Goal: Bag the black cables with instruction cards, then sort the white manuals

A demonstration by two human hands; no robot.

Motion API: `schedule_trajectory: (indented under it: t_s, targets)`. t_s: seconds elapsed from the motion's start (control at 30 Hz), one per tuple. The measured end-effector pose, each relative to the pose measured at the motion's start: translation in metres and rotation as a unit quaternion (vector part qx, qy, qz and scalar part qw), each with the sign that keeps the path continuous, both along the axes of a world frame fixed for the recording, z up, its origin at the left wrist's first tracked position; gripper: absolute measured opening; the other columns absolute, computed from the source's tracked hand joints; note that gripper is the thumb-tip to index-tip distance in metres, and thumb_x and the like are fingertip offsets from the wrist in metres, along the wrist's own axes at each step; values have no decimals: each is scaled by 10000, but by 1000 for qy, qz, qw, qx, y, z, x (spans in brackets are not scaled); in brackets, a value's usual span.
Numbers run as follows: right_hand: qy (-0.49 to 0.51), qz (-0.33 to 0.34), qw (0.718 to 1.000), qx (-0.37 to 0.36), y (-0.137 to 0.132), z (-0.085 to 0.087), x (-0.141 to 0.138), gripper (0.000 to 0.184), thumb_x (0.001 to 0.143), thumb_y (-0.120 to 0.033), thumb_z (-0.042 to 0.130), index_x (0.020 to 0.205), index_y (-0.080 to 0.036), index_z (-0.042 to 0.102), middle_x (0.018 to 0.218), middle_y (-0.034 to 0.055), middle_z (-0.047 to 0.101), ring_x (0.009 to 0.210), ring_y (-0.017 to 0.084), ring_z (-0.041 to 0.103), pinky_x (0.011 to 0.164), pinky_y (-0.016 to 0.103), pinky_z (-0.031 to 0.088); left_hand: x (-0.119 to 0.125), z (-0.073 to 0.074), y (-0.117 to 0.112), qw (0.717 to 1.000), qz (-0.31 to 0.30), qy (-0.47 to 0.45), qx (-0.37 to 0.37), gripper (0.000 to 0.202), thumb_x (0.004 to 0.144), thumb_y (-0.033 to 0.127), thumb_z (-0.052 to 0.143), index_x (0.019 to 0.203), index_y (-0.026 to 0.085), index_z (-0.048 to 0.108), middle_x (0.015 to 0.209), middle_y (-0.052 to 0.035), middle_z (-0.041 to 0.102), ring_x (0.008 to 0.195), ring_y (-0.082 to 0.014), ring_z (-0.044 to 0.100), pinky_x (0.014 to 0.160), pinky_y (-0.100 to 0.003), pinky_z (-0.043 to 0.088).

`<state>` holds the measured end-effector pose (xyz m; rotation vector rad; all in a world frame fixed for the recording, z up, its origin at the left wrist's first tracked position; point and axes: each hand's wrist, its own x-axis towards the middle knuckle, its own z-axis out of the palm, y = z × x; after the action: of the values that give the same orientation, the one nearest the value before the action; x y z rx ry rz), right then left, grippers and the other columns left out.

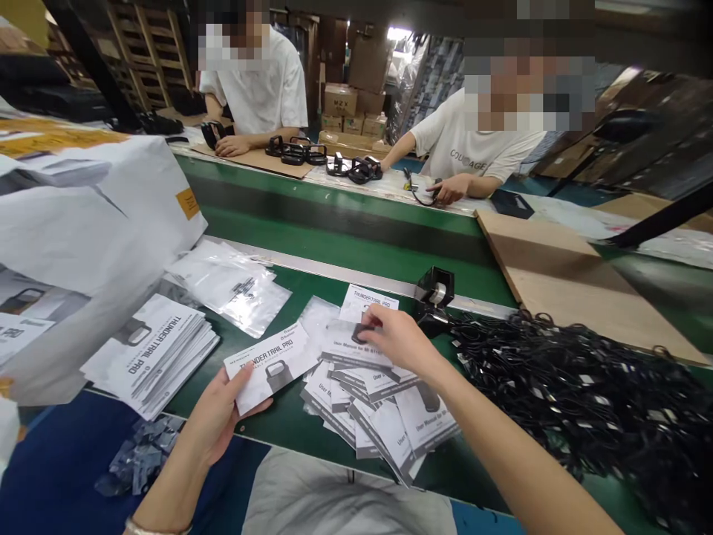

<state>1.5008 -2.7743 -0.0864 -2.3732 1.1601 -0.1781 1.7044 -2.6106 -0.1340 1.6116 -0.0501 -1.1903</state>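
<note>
My left hand (pixel 228 405) is closed on a white leaflet (pixel 275 365) printed "Thunder Trail Pro" with a picture of a speaker, tilted above the green table. Over a loose pile of user manuals (pixel 384 420), my right hand (pixel 393 334) pinches one user manual (pixel 345 343) by its upper edge. Just behind that hand lies another Thunder Trail Pro leaflet (pixel 370 296), partly covered. To the left of my left hand is a fanned stack of the same leaflets (pixel 159 357). Clear plastic bags (pixel 245 293) lie beyond it, and another plastic bag (pixel 320 319) is partly under the manuals.
A large heap of black cables (pixel 573 394) covers the right side, beside a black tape dispenser (pixel 434 297). White wrapping (pixel 122 223) bulges at left. Across the green conveyor (pixel 334 230), two people handle black devices (pixel 298 151). A wooden board (pixel 579 282) lies at right.
</note>
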Motion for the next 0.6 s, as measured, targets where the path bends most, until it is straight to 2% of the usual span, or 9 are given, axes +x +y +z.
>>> schedule_trajectory:
  t_s: [0.03, 0.07, 0.13, 0.23, 0.3, 0.37, 0.47, 0.53, 0.6]
  targets:
    - [-57, 3, 998, -24, 6, -1, 7, 31, 814, -192, 561, 798, -205, 585, 808, 1, 649, 757, 160, 582, 686, 292, 440, 0, 0, 1, 1000, -4, 0, 4, 287, 818, 196, 563, 1103, 164, 552, 1113, -106, 639, 817, -206, 662, 611, -333, 599]
    - [-118, 14, 991, -55, 14, -4, 15, 95, 843, -165, 515, 818, -208, 595, 841, 2, 660, 805, 154, 587, 746, 302, 440, -1, -1, 1, 1000, -3, 4, 8, 272, 835, 227, 541, 1098, 159, 556, 1104, -109, 642, 819, -209, 662, 613, -344, 599]
    - [-204, 76, 968, -122, 35, -17, 33, 172, 859, -124, 476, 862, -210, 625, 894, 11, 680, 933, 161, 575, 913, 362, 377, -2, -2, 1, 1000, 11, 16, 11, 294, 874, 323, 467, 1094, 155, 566, 1087, -115, 648, 819, -219, 663, 611, -365, 598]
    - [-156, 296, 934, -123, 60, -37, 52, 155, 856, -156, 502, 892, -218, 640, 997, -6, 683, 1020, 172, 561, 1081, 471, 136, -2, -5, 2, 1000, -2, 10, -4, 310, 862, 337, 489, 1100, 155, 569, 1043, -112, 664, 786, -212, 668, 609, -344, 593]
    - [-113, 348, 926, -94, 62, -38, 49, 158, 881, -230, 490, 942, -207, 633, 1071, 10, 662, 1035, 169, 560, 1095, 493, 47, -2, -6, 2, 999, -31, -11, -10, 311, 803, 238, 592, 1105, 165, 563, 1038, -96, 666, 770, -187, 665, 610, -289, 583]
    - [-93, 299, 947, -76, 50, -27, 34, 221, 898, -287, 467, 1043, -196, 607, 1151, 45, 623, 1092, 175, 527, 1089, 486, 97, -2, -6, 2, 998, -49, -28, -6, 355, 767, 180, 633, 1112, 181, 552, 1066, -82, 655, 787, -167, 655, 609, -251, 574]
    - [-11, 192, 978, -77, 18, -8, 2, 425, 808, -350, 599, 1168, -131, 541, 1232, 146, 539, 1144, 263, 464, 988, 459, 310, -2, -5, 0, 998, -47, -38, 15, 332, 778, 196, 624, 1101, 192, 547, 1101, -76, 638, 821, -165, 642, 597, -248, 574]
    - [79, 132, 986, -71, -4, -3, -14, 573, 706, -398, 696, 1162, -92, 534, 1169, 184, 545, 1081, 309, 479, 896, 433, 384, -2, -5, -1, 998, -49, -42, 23, 307, 784, 201, 619, 1082, 191, 550, 1100, -75, 637, 831, -167, 636, 594, -251, 575]
    - [139, 99, 983, -60, -18, -5, -19, 612, 622, -441, 748, 1096, -100, 564, 1085, 171, 563, 1015, 318, 497, 842, 414, 399, -2, -5, -2, 997, -51, -44, 23, 304, 785, 210, 619, 1080, 196, 550, 1096, -71, 638, 845, -170, 633, 596, -249, 575]
